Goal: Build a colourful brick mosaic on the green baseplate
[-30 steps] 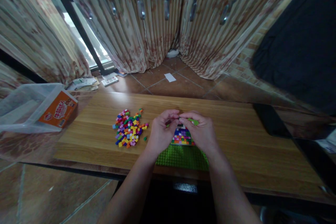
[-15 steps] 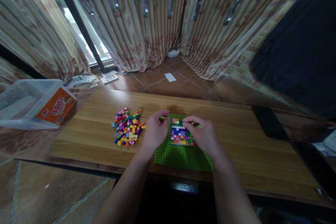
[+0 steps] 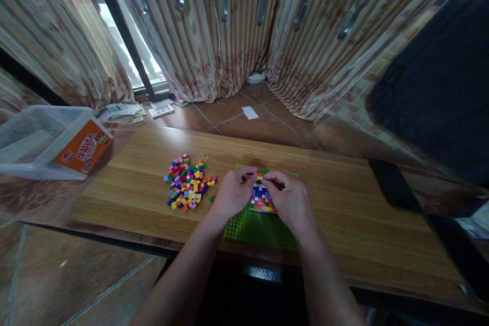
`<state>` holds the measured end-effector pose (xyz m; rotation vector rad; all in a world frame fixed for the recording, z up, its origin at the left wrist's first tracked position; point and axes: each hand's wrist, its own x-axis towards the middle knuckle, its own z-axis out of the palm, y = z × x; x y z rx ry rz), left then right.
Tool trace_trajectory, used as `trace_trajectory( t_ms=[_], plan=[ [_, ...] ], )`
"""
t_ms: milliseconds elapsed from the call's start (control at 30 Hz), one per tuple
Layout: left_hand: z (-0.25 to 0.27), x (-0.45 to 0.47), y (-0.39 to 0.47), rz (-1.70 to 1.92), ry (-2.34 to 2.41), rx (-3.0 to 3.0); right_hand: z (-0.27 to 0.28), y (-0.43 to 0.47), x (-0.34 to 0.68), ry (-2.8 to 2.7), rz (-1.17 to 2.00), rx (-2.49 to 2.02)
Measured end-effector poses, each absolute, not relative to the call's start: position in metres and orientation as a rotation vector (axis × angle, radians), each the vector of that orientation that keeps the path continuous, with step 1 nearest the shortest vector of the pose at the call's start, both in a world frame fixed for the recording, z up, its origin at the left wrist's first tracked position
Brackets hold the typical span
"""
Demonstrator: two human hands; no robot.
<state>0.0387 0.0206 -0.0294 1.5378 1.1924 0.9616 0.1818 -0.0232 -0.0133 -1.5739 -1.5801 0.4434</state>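
Observation:
A green studded baseplate lies on the wooden table, bearing a patch of small multicoloured bricks in rows. My left hand is over the plate's left side, thumb and forefinger pinched near the patch's far edge. Opposite it, my right hand covers the patch's right part, its fingertips also pinched close to the left ones. Whatever sits in either pinch is too small or hidden to name. Left of the plate spreads a loose pile of small coloured bricks.
A clear plastic bin with an orange label stands at the far left. At the table's right end lies a dark flat object. Beyond the wooden table are booklets and a white paper on the tiled floor.
My left hand has moved right over the patch, its fingertips now close to the right hand's. A green brick now shows on the table beside the left wrist. The view has shifted slightly.

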Motion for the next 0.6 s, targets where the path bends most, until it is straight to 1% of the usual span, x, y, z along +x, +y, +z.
trace_trajectory(
  t_ms=[600],
  plan=[
    [-0.0289,0.0380,0.0160,0.925,1.187,1.645,-0.0217,-0.0226,0.1760,-1.479,0.374,-1.605]
  ],
)
